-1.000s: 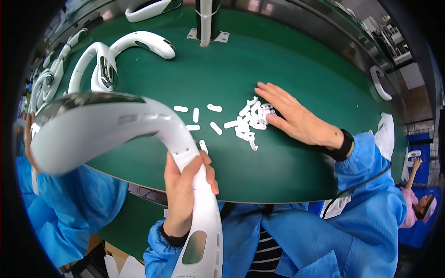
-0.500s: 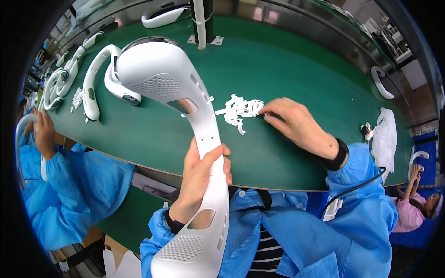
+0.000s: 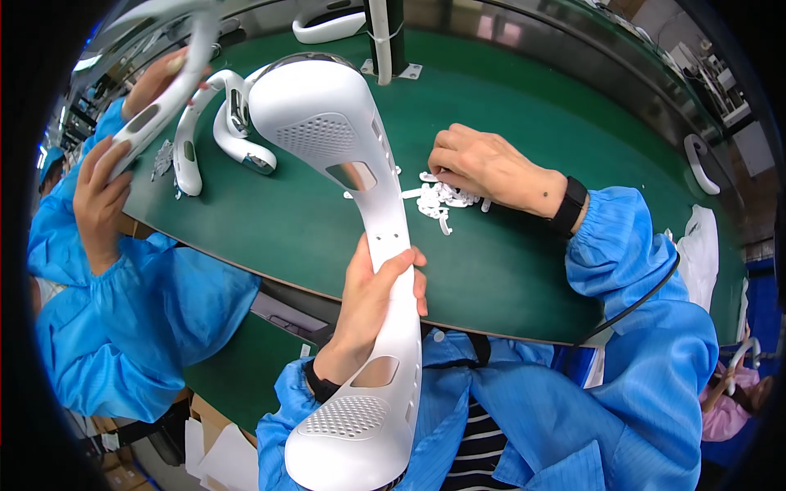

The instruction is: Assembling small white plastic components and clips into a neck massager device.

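My left hand (image 3: 372, 307) grips the middle of a large white curved plastic shell (image 3: 352, 204) with perforated patches and oval cut-outs, held up over the near edge of the green table (image 3: 524, 270). My right hand (image 3: 483, 168) rests fingers-down on a pile of small white plastic clips (image 3: 438, 200) on the table, fingertips pinched in the pile. Whether a clip is between the fingers is hidden.
At my left a co-worker in a blue coat holds up another white shell (image 3: 160, 94) in both hands. More white shells (image 3: 221, 135) lie on the table's left part and one (image 3: 323, 29) at the back. A post (image 3: 381, 37) stands at the back centre. A white handle piece (image 3: 700, 164) lies far right.
I have turned the white shell so its perforated inner side faces me and brought it closer. My right hand has drawn the clip pile nearer. The co-worker has raised a shell.
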A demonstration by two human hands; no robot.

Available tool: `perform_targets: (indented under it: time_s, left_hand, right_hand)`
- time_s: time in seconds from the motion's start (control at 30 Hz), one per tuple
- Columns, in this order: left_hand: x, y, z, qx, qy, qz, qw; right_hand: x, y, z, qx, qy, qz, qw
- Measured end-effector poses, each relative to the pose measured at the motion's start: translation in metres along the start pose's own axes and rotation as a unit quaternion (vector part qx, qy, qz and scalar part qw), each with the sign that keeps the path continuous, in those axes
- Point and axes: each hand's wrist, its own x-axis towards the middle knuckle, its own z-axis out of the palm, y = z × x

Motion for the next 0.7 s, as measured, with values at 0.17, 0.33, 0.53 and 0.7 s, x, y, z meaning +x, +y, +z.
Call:
perform_targets:
  time_s: [0.17,0.33,0.53,0.7]
  left_hand:
    - [0.004,-0.001,0.010,0.034,-0.009,0.011,0.999]
    - [0.002,-0.011,0.039,0.075,-0.068,0.010,0.995]
    - [0.003,-0.036,0.059,0.082,-0.151,-0.005,0.985]
    - [-0.002,-0.051,0.071,0.107,-0.149,-0.020,0.983]
  right_hand:
    - [-0.034,-0.047,-0.035,0.078,0.024,0.052,0.995]
    - [-0.087,-0.099,-0.047,0.075,0.061,0.112,0.989]
    - [-0.129,-0.129,-0.031,0.046,0.146,0.182,0.971]
    - [-0.152,-0.137,-0.018,0.082,0.187,0.227,0.952]
